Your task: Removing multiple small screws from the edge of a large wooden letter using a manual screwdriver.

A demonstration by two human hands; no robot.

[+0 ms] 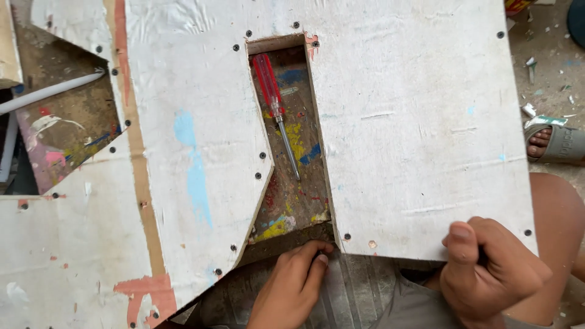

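A large white-painted wooden panel (414,122) with black screws along its edges lies in front of me. My right hand (487,268) is closed around its near edge, thumb on top. My left hand (292,283) reaches under the near edge at the bottom of a cut-out opening; its fingertips are hidden in shadow, so what it grips is unclear. Inside the opening a red-handled screwdriver (274,103) lies on a paint-stained board (292,201), apart from both hands.
A second cut-out (67,128) at the left shows more stained board and a white pipe (49,91). A foot in a grey sandal (554,143) rests on the littered floor at the right. My bare knee (557,213) is beside the panel.
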